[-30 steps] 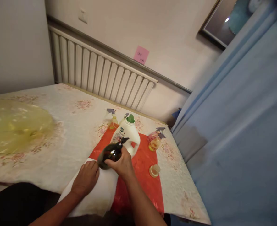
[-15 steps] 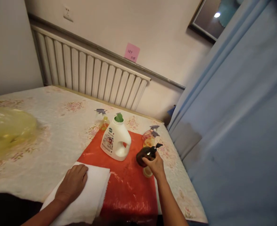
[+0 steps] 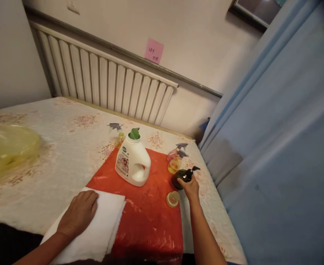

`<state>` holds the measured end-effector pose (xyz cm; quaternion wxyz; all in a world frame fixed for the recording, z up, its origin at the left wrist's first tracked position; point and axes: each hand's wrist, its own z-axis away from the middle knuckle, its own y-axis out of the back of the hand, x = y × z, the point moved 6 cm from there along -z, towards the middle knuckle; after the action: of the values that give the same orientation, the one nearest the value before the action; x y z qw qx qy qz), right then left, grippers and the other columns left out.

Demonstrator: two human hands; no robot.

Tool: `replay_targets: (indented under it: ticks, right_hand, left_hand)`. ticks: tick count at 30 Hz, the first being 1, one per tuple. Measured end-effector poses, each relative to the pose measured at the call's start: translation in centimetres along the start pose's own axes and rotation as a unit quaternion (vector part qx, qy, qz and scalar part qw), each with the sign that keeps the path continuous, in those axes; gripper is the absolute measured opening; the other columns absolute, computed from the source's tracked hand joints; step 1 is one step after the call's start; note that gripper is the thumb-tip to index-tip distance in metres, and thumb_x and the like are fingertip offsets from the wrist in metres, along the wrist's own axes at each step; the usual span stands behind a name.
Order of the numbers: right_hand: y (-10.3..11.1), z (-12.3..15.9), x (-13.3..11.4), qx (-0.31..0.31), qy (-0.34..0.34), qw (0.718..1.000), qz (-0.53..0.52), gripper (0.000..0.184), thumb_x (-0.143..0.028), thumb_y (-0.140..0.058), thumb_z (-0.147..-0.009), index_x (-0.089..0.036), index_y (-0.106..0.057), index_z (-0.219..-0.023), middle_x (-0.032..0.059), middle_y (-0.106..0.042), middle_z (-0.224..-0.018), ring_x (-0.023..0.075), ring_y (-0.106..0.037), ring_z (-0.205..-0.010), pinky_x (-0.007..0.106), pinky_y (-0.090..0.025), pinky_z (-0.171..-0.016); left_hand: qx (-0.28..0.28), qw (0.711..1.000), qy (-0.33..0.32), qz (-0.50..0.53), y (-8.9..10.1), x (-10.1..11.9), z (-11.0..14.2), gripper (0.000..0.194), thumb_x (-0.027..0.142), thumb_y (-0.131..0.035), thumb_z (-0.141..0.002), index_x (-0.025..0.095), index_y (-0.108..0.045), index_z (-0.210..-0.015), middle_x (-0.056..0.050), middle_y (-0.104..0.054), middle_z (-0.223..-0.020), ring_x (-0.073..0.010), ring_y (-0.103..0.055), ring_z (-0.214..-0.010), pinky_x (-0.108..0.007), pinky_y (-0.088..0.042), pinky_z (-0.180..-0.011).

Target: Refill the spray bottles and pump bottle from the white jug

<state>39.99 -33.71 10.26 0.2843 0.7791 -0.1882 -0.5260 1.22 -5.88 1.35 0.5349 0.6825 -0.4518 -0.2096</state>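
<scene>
My right hand (image 3: 188, 187) grips a dark green pump bottle (image 3: 179, 179) with a black pump head, at the right edge of a red plastic sheet (image 3: 148, 217). Just in front of the bottle lies a pale round cap (image 3: 173, 199). My left hand (image 3: 79, 212) lies palm down on a folded white towel (image 3: 103, 221), its fingers loosely bent and empty. Between and beyond both hands stands a white detergent jug (image 3: 133, 162) with a green piece in its mouth. Two spray bottles, one with yellow liquid (image 3: 174, 164), stand behind the pump bottle.
Behind the jug are a small yellowish bottle (image 3: 121, 139) and a grey spray head (image 3: 115, 126). A yellow plastic bag (image 3: 10, 151) lies at the left on the flowered tablecloth (image 3: 65, 147). A radiator (image 3: 103, 70) lines the wall; a blue curtain (image 3: 274, 147) hangs at the right.
My right hand has moved the pump bottle to the right, uncovering more of the pale cap. My left hand stays on the towel. The view has tilted slightly.
</scene>
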Motion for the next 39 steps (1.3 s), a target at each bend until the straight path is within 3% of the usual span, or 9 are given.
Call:
replay_targets:
  ticks: [12,34,39]
  right_hand:
    - [-4.1,-0.9,0.3,-0.026,0.004,1.0,0.007,0.057,-0.044,-0.079,-0.059,-0.018,-0.068,-0.108,0.0099,-0.077,-0.098,0.0302,-0.073,-0.093,0.037,-0.056,-0.08]
    - [-6.2,-0.6,1.8,-0.046,0.024,0.998,-0.022,0.06,-0.042,-0.08,-0.058,-0.019,-0.066,-0.112,0.0091,-0.075,-0.101,0.0292,-0.071,-0.093,0.037,-0.055,-0.082]
    - [-6.1,-0.3,1.9,-0.04,0.021,0.998,-0.047,0.076,-0.042,-0.081,-0.053,-0.019,-0.062,-0.123,0.0092,-0.075,-0.109,0.0297,-0.071,-0.1,0.038,-0.054,-0.086]
  left_hand:
    - [0.006,1.0,0.002,0.003,-0.2,-0.2,0.0,0.022,0.025,-0.044,-0.091,0.019,-0.065,-0.096,-0.011,-0.067,-0.101,-0.0301,-0.059,-0.1,-0.045,-0.045,-0.091]
    - [0.027,1.0,-0.006,0.007,-0.2,-0.2,0.3,0.019,0.022,-0.046,-0.091,0.018,-0.065,-0.095,-0.01,-0.066,-0.098,-0.0294,-0.058,-0.097,-0.044,-0.044,-0.088]
    - [0.026,1.0,-0.005,0.006,0.0,-0.1,0.2,0.019,0.021,-0.045,-0.091,0.019,-0.064,-0.093,-0.01,-0.065,-0.096,-0.0293,-0.057,-0.096,-0.044,-0.044,-0.088]
